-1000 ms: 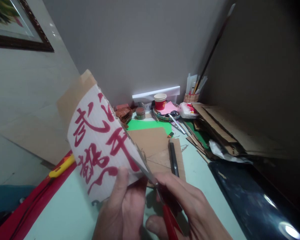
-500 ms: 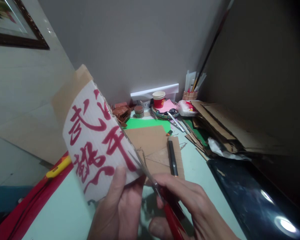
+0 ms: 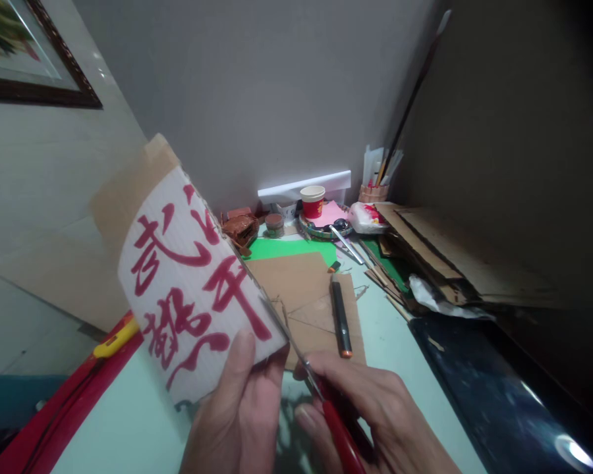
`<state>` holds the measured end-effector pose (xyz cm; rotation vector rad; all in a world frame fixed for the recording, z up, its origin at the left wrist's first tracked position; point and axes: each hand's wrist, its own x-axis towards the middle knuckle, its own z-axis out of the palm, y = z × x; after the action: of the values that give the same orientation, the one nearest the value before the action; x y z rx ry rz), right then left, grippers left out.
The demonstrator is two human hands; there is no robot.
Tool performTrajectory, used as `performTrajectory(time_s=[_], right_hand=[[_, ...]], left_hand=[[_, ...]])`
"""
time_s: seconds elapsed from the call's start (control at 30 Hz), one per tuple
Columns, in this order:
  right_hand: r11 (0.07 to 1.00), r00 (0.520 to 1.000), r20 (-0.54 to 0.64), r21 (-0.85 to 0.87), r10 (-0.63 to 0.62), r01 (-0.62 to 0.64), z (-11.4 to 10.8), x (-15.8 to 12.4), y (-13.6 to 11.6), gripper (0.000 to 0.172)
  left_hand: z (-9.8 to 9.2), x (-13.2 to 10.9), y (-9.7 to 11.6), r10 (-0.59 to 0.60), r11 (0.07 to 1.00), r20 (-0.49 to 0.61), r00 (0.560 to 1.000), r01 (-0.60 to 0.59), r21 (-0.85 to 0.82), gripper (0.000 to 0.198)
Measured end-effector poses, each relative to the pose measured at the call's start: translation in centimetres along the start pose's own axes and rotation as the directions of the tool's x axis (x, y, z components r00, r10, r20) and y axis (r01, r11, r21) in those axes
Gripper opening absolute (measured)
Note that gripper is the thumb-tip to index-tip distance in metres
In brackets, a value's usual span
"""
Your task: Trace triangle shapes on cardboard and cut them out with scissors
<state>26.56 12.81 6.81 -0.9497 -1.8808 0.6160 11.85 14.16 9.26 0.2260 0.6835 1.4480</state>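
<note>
Upright and tilted in my left hand (image 3: 242, 395) is a piece of cardboard (image 3: 188, 276) faced with white paper that carries dark red brushed characters. My left thumb presses on its front near the lower right corner, and the fingers lie behind it. My right hand (image 3: 370, 401) is closed round the red handles of a pair of scissors (image 3: 338, 428). Their blades run along the right edge of the cardboard, and the tips are hidden there. Below lies a brown cardboard sheet (image 3: 306, 276) with pencilled lines, and a black marker-like tool (image 3: 340, 316) rests on it.
Cardboard pieces (image 3: 454, 257) are stacked at the right, behind a glossy black panel (image 3: 499, 388). At the back stand a red paper cup (image 3: 313, 203) and a holder with brushes (image 3: 374, 193). A yellow-handled tool (image 3: 116, 339) lies at the left on red material.
The scissor blades, slightly apart before with one over the paper face, now lie along the cardboard's right edge. The cardboard has shifted slightly left and down.
</note>
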Motion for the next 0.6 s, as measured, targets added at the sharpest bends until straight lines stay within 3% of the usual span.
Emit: performTrajectory(time_s=[0.17, 0.33, 0.43, 0.5, 0.6], right_hand=[[0.999, 1.000, 0.019, 0.034, -0.022, 0.021, 0.2, -0.2, 0.6, 0.014], [0.999, 1.000, 0.023, 0.050, -0.019, 0.018, 0.6, -0.3, 0.9, 0.015], [0.999, 0.999, 0.045, 0.052, 0.011, -0.014, 0.6, -0.2, 1.1, 0.010], [0.997, 0.997, 0.062, 0.067, 0.038, -0.043, 0.6, -0.2, 1.2, 0.008], [0.994, 0.997, 0.060, 0.088, 0.054, -0.060, 0.3, 0.0, 1.3, 0.012]], left_hand=[[1.9, -0.7, -0.2, 0.095, 0.996, -0.168, 0.981, -0.092, 0.022, 0.069], [2.2, -0.8, 0.0, 0.101, 0.995, -0.167, 0.981, -0.099, 0.020, 0.074], [0.6, -0.3, 0.0, -0.055, 0.998, -0.077, 0.996, 0.051, -0.048, 0.067], [-0.9, 0.1, -0.1, -0.237, 0.963, 0.094, 0.967, 0.247, -0.111, 0.073], [-2.4, 0.5, -0.1, -0.299, 0.945, 0.104, 0.949, 0.309, -0.106, 0.062]])
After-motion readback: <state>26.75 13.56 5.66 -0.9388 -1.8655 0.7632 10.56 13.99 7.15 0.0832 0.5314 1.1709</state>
